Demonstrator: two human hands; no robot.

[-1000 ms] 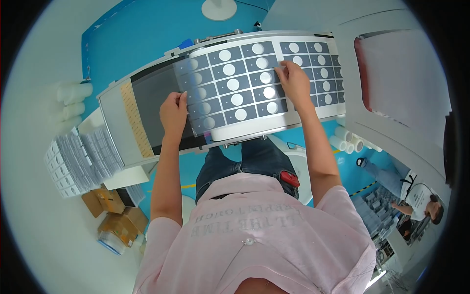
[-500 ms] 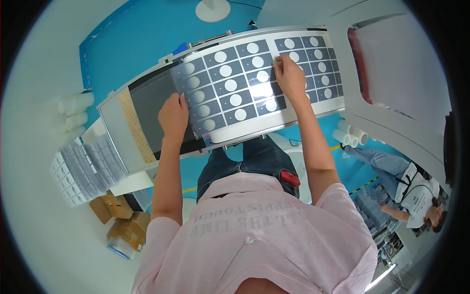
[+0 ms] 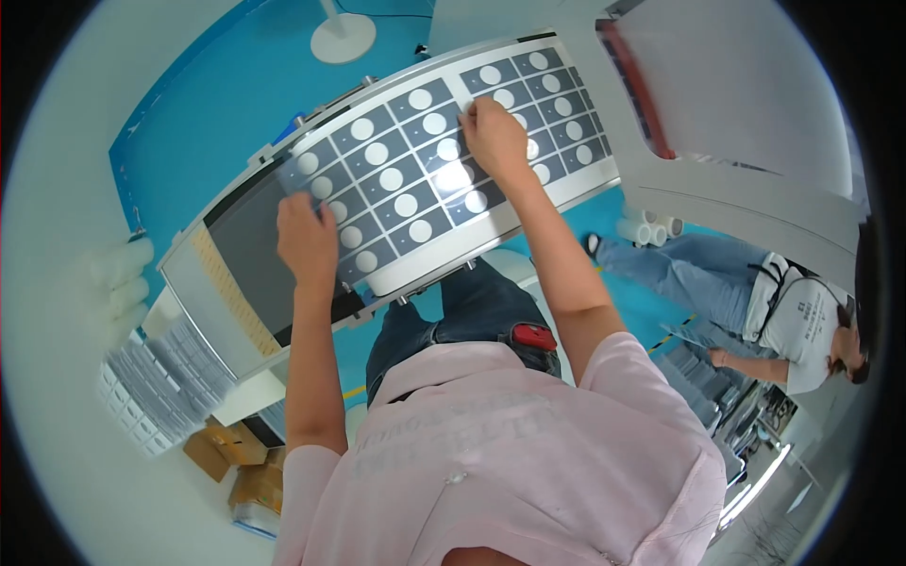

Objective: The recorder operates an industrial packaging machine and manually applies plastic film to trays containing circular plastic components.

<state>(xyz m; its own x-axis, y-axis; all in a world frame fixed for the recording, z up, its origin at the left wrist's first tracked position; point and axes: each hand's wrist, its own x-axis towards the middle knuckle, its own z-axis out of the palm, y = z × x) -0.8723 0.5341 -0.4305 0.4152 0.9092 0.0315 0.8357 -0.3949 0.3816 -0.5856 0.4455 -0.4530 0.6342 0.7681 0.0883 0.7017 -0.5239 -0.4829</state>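
Observation:
A printed sheet [image 3: 384, 200] with rows of dark rectangles, each bearing a white circle, lies on the bed of a long flat machine [image 3: 203, 292]. At its left edge is my left hand [image 3: 308, 243], fingers bent together in a pinch and slightly blurred. My right hand [image 3: 497, 141] is closed over the white strip between this sheet and a similar printed sheet [image 3: 557, 104] on the right, its fingertips pressed together at the border. Exactly what lies between the fingertips is partly hidden. A dark bed surface [image 3: 260, 245] shows left of the printing.
A beige strip [image 3: 231, 292] crosses the machine's left end. Grey stacked sheets [image 3: 165, 387] and cardboard boxes [image 3: 231, 448] stand at left. On the right are a white machine housing [image 3: 727, 184], white rolls [image 3: 649, 226] and another person [image 3: 797, 330]. A white round base [image 3: 343, 38] stands behind.
The whole view has shifted, so machine and hands appear farther left. Both hands stay near the same parts of the sheet. The other person at the right has changed position.

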